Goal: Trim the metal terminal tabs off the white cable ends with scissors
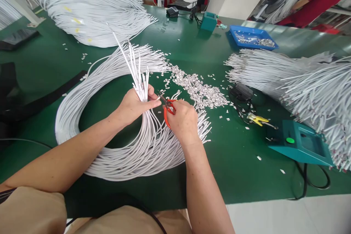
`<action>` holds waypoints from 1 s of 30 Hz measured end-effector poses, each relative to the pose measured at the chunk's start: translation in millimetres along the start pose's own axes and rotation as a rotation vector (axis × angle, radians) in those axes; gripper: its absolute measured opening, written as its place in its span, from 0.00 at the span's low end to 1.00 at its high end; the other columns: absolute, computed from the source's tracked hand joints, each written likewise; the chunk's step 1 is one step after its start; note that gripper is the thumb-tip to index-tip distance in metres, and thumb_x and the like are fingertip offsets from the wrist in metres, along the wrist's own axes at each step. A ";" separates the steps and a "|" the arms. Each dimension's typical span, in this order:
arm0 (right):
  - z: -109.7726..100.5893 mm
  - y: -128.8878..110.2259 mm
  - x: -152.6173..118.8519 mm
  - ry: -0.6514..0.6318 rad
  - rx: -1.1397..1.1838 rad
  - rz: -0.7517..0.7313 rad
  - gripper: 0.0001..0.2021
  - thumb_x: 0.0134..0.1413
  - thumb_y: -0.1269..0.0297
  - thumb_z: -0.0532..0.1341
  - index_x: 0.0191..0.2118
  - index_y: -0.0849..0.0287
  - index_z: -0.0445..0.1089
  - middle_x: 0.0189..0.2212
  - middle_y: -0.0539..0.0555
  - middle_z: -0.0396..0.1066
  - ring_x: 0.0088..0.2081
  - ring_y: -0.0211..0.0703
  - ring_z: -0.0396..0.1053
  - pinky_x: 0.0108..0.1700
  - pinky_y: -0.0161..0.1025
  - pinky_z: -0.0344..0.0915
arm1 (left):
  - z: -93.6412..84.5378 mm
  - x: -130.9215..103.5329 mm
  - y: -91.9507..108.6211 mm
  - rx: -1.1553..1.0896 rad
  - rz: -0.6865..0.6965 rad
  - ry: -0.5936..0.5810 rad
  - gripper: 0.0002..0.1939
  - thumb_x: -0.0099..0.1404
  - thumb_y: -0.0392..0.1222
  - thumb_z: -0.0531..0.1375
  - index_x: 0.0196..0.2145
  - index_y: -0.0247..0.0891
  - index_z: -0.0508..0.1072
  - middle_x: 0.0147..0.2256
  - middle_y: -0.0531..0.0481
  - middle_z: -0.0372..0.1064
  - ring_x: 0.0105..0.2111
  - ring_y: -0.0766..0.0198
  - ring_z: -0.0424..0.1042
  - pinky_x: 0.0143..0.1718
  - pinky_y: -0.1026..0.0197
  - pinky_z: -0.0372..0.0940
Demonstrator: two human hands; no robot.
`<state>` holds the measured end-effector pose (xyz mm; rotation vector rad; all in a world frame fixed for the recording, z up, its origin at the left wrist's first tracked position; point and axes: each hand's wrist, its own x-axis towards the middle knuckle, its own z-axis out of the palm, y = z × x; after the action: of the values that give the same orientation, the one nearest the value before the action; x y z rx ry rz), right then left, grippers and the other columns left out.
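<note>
White cable coil (126, 161): slim, smooth, pale strands bent into an open C below and beyond the hands, the nearer end fanning into loose tips under the right hand (185, 119). That hand is closed on red-handled cutters (169, 105), points just beside the left thumb; cannot tell whether the blades grip a strand. Left hand (135, 102) clasps a sheaf of the strands, tips upright, slightly tilted, uneven in height. Past the left hand, the coil's farther end bristles toward silvery scraps (204, 91) strewn on the green surface (227, 168). Farther off: blue tray (255, 46), right; tagged white bundle (95, 14), left.
</note>
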<state>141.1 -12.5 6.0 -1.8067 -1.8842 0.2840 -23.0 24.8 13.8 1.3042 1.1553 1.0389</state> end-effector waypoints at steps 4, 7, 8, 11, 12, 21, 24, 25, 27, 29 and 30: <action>0.4 0.0 -0.7 0.006 -0.024 -0.014 0.11 0.56 0.63 0.58 0.24 0.58 0.69 0.26 0.55 0.68 0.28 0.41 0.62 0.33 0.39 0.55 | -0.2 0.3 -0.2 -0.001 0.003 0.014 0.15 0.47 0.40 0.70 0.30 0.38 0.68 0.29 0.54 0.70 0.33 0.63 0.70 0.39 0.59 0.64; 0.6 0.8 -0.5 0.001 -0.013 -0.010 0.12 0.57 0.61 0.58 0.24 0.58 0.69 0.26 0.54 0.67 0.27 0.40 0.61 0.32 0.39 0.54 | -0.3 0.7 -0.2 -0.022 -0.011 0.018 0.14 0.48 0.40 0.70 0.30 0.38 0.69 0.30 0.54 0.71 0.34 0.63 0.71 0.39 0.59 0.65; 0.7 1.1 -0.3 -0.004 -0.009 -0.004 0.12 0.57 0.61 0.58 0.24 0.58 0.69 0.26 0.54 0.67 0.26 0.40 0.61 0.32 0.39 0.54 | -0.2 0.8 -0.1 -0.029 -0.016 0.015 0.14 0.48 0.40 0.70 0.30 0.38 0.69 0.30 0.53 0.71 0.34 0.63 0.72 0.39 0.59 0.65; 1.2 1.7 0.6 -0.026 0.002 0.017 0.13 0.56 0.60 0.58 0.23 0.58 0.68 0.25 0.53 0.67 0.26 0.39 0.60 0.31 0.39 0.53 | 0.4 0.5 0.3 -0.047 -0.027 0.005 0.14 0.48 0.39 0.69 0.29 0.37 0.69 0.29 0.53 0.71 0.33 0.62 0.73 0.38 0.60 0.65; 1.4 1.7 0.7 -0.034 0.006 0.024 0.13 0.56 0.59 0.58 0.23 0.58 0.67 0.25 0.53 0.67 0.26 0.39 0.60 0.30 0.38 0.53 | 0.6 0.3 0.4 -0.050 -0.031 0.003 0.13 0.48 0.39 0.69 0.29 0.37 0.68 0.29 0.53 0.71 0.34 0.62 0.73 0.38 0.60 0.66; -1.4 6.9 2.5 -0.108 0.129 0.071 0.15 0.53 0.56 0.60 0.21 0.57 0.65 0.24 0.52 0.66 0.25 0.39 0.59 0.28 0.38 0.51 | 1.1 0.6 2.6 -0.051 -0.050 -0.033 0.12 0.52 0.39 0.67 0.28 0.38 0.65 0.28 0.52 0.71 0.32 0.61 0.74 0.34 0.61 0.66; -6.2 9.0 5.7 -0.105 0.425 0.157 0.15 0.51 0.55 0.62 0.21 0.58 0.66 0.23 0.50 0.66 0.25 0.37 0.58 0.28 0.37 0.54 | 2.6 -0.5 4.8 -0.049 -0.061 -0.039 0.13 0.52 0.41 0.67 0.27 0.39 0.64 0.27 0.52 0.70 0.33 0.60 0.75 0.34 0.61 0.66; -7.4 8.6 6.8 -0.088 0.569 0.193 0.12 0.50 0.56 0.62 0.23 0.58 0.69 0.24 0.50 0.68 0.25 0.37 0.59 0.30 0.37 0.56 | 3.2 -1.0 5.6 -0.050 -0.066 -0.043 0.14 0.52 0.42 0.67 0.27 0.39 0.63 0.27 0.52 0.70 0.34 0.60 0.75 0.34 0.61 0.67; -8.3 6.0 8.5 -0.056 0.854 0.246 0.08 0.50 0.58 0.63 0.29 0.57 0.74 0.27 0.50 0.71 0.29 0.37 0.64 0.34 0.37 0.61 | 4.2 -1.7 6.8 -0.059 -0.074 -0.065 0.14 0.52 0.41 0.67 0.27 0.39 0.63 0.27 0.51 0.70 0.34 0.60 0.75 0.35 0.61 0.67; -7.2 2.2 9.3 -0.049 1.062 0.267 0.07 0.48 0.60 0.65 0.33 0.56 0.76 0.31 0.50 0.74 0.32 0.38 0.68 0.40 0.39 0.64 | 4.4 -1.8 7.0 -0.075 -0.072 -0.096 0.14 0.53 0.40 0.67 0.27 0.39 0.63 0.26 0.52 0.70 0.32 0.61 0.74 0.35 0.61 0.66; -6.0 0.2 9.3 -0.045 1.126 0.269 0.07 0.48 0.60 0.65 0.33 0.56 0.76 0.32 0.50 0.75 0.34 0.38 0.69 0.42 0.39 0.65 | 4.2 -1.6 6.5 -0.078 -0.065 -0.110 0.13 0.53 0.40 0.67 0.27 0.39 0.63 0.26 0.53 0.70 0.32 0.62 0.74 0.35 0.61 0.66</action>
<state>144.4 -4.6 13.1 -1.2059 -1.0602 1.1968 -18.7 22.7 20.1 1.2390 1.0568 0.9439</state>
